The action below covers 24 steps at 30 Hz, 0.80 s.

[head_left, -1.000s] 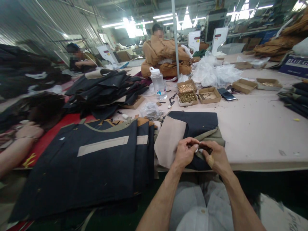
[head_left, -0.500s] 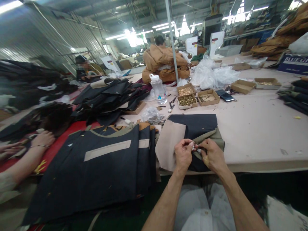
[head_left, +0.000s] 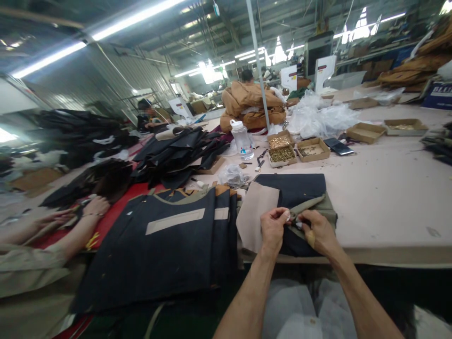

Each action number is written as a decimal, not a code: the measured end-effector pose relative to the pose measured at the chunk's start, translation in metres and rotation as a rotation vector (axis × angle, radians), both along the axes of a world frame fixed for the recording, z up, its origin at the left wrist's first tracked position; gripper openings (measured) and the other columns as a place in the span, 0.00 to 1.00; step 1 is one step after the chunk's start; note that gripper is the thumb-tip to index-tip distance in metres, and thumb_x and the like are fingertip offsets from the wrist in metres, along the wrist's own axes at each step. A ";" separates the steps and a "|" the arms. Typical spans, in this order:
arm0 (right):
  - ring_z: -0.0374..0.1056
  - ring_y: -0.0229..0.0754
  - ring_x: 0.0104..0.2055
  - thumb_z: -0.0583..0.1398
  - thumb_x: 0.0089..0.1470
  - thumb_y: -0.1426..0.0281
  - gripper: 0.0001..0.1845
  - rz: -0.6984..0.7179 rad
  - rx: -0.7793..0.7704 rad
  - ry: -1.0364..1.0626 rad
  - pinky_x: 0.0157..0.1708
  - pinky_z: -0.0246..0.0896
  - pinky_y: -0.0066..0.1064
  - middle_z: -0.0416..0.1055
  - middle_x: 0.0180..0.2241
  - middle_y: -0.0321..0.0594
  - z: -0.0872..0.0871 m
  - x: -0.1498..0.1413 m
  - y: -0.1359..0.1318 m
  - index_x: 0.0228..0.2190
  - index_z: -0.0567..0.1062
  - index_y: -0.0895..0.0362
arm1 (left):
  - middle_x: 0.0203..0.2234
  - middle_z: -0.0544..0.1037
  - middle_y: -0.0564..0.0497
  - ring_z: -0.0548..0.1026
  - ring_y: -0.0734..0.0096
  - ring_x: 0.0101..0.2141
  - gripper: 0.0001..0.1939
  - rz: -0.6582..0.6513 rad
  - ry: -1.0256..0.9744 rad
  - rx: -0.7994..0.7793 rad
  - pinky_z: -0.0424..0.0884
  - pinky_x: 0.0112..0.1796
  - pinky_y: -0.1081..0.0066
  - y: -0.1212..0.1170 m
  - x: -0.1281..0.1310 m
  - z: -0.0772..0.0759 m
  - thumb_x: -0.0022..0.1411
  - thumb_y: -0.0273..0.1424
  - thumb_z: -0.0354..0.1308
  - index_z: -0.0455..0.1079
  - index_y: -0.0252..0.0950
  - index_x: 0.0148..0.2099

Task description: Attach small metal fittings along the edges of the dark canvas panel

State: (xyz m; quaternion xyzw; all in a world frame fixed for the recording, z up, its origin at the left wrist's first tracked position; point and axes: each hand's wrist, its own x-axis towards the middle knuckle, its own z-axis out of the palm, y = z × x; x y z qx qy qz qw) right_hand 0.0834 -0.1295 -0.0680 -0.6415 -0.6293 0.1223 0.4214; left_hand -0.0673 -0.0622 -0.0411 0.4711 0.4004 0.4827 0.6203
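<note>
While the left hand (head_left: 273,226) and right hand (head_left: 318,231) pinch the olive strap (head_left: 310,204) of the dark folded garment (head_left: 294,193) at the bench's (head_left: 388,197) near edge, keeping both grips close would best hold it taut.

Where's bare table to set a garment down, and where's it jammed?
Free: the pale tabletop right of the folded dark piece under the hands, bordered behind by the cardboard boxes and phone. Crowded: the dark garment stack on the left, and the bottle and fabric pile behind it.
</note>
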 end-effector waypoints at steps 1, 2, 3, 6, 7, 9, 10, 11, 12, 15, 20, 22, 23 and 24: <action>0.70 0.46 0.38 0.56 0.52 0.73 0.10 -0.004 0.005 0.053 0.41 0.64 0.35 0.74 0.36 0.41 -0.002 0.000 -0.001 0.36 0.76 0.54 | 0.25 0.78 0.49 0.74 0.72 0.25 0.16 -0.005 -0.013 -0.029 0.69 0.27 0.74 0.001 -0.001 0.002 0.49 0.38 0.72 0.78 0.30 0.35; 0.70 0.46 0.38 0.56 0.53 0.73 0.11 -0.007 0.006 0.109 0.41 0.65 0.35 0.74 0.37 0.41 -0.004 0.001 -0.002 0.38 0.76 0.54 | 0.24 0.78 0.48 0.74 0.72 0.25 0.17 -0.015 -0.023 -0.056 0.69 0.27 0.74 0.002 -0.001 0.004 0.49 0.38 0.72 0.77 0.29 0.34; 0.71 0.46 0.38 0.56 0.54 0.72 0.12 -0.006 0.007 0.160 0.42 0.66 0.36 0.75 0.38 0.42 -0.005 0.001 -0.003 0.40 0.76 0.55 | 0.24 0.77 0.48 0.74 0.72 0.24 0.17 -0.032 -0.030 -0.080 0.68 0.26 0.75 0.003 -0.002 0.006 0.48 0.38 0.72 0.76 0.29 0.34; 0.72 0.47 0.42 0.55 0.56 0.71 0.16 0.031 0.031 0.228 0.45 0.67 0.37 0.76 0.41 0.44 -0.007 0.003 -0.003 0.45 0.76 0.56 | 0.23 0.77 0.48 0.75 0.72 0.23 0.18 -0.092 -0.037 -0.137 0.69 0.26 0.75 0.007 -0.005 0.010 0.46 0.37 0.73 0.76 0.28 0.33; 0.72 0.47 0.43 0.54 0.57 0.71 0.16 0.045 0.041 0.229 0.46 0.66 0.38 0.76 0.41 0.44 -0.008 0.004 -0.003 0.45 0.77 0.56 | 0.23 0.77 0.47 0.75 0.72 0.23 0.19 -0.110 -0.037 -0.152 0.69 0.26 0.75 0.008 -0.006 0.011 0.46 0.37 0.74 0.76 0.28 0.33; 0.71 0.48 0.45 0.54 0.59 0.70 0.15 0.064 0.057 0.230 0.48 0.66 0.39 0.76 0.42 0.44 -0.007 0.005 -0.003 0.43 0.78 0.56 | 0.24 0.77 0.47 0.76 0.71 0.24 0.20 -0.135 -0.039 -0.177 0.70 0.27 0.75 0.010 -0.008 0.012 0.45 0.37 0.74 0.76 0.27 0.34; 0.71 0.48 0.45 0.54 0.59 0.70 0.15 0.067 0.062 0.237 0.48 0.66 0.39 0.76 0.42 0.44 -0.006 0.006 -0.004 0.43 0.78 0.56 | 0.24 0.77 0.46 0.76 0.71 0.24 0.20 -0.143 -0.040 -0.187 0.70 0.27 0.75 0.011 -0.008 0.012 0.44 0.37 0.75 0.76 0.27 0.34; 0.71 0.48 0.45 0.54 0.60 0.70 0.15 0.065 0.067 0.247 0.48 0.66 0.39 0.76 0.42 0.44 -0.006 0.007 -0.004 0.43 0.77 0.56 | 0.24 0.77 0.46 0.76 0.70 0.25 0.20 -0.151 -0.041 -0.195 0.70 0.27 0.75 0.011 -0.009 0.011 0.44 0.37 0.75 0.75 0.27 0.33; 0.71 0.48 0.45 0.54 0.60 0.69 0.15 0.061 0.072 0.256 0.48 0.66 0.38 0.76 0.42 0.44 -0.005 0.007 -0.006 0.44 0.77 0.56 | 0.24 0.77 0.46 0.76 0.70 0.25 0.20 -0.155 -0.045 -0.202 0.70 0.27 0.75 0.012 -0.009 0.011 0.44 0.37 0.75 0.75 0.27 0.33; 0.71 0.48 0.45 0.55 0.60 0.68 0.15 0.046 0.090 0.281 0.46 0.67 0.37 0.75 0.43 0.44 -0.005 0.010 -0.009 0.46 0.76 0.56 | 0.24 0.77 0.46 0.76 0.71 0.25 0.20 -0.174 -0.064 -0.212 0.70 0.27 0.75 0.013 -0.010 0.011 0.44 0.37 0.75 0.75 0.27 0.32; 0.71 0.48 0.45 0.55 0.61 0.68 0.14 0.065 0.128 0.266 0.47 0.66 0.37 0.75 0.43 0.44 -0.006 0.011 -0.010 0.45 0.76 0.55 | 0.25 0.77 0.47 0.76 0.71 0.26 0.20 -0.227 -0.082 -0.234 0.70 0.28 0.75 0.015 -0.012 0.015 0.44 0.37 0.75 0.74 0.28 0.32; 0.70 0.48 0.45 0.54 0.61 0.70 0.13 0.081 0.130 0.250 0.47 0.66 0.37 0.74 0.41 0.44 -0.006 0.010 -0.009 0.44 0.76 0.55 | 0.25 0.77 0.46 0.76 0.70 0.26 0.20 -0.268 -0.058 -0.236 0.70 0.28 0.75 0.016 -0.012 0.016 0.44 0.38 0.75 0.74 0.28 0.32; 0.70 0.48 0.45 0.54 0.61 0.71 0.13 0.091 0.133 0.246 0.47 0.65 0.38 0.74 0.40 0.44 -0.007 0.010 -0.008 0.44 0.76 0.55 | 0.25 0.77 0.46 0.76 0.70 0.25 0.21 -0.287 -0.037 -0.235 0.70 0.27 0.75 0.016 -0.012 0.017 0.44 0.38 0.75 0.75 0.27 0.33; 0.70 0.48 0.44 0.53 0.61 0.71 0.13 0.101 0.139 0.245 0.47 0.65 0.38 0.74 0.40 0.44 -0.007 0.010 -0.008 0.44 0.76 0.55 | 0.24 0.77 0.46 0.76 0.70 0.25 0.21 -0.305 -0.010 -0.232 0.70 0.27 0.75 0.017 -0.011 0.018 0.44 0.38 0.75 0.75 0.27 0.33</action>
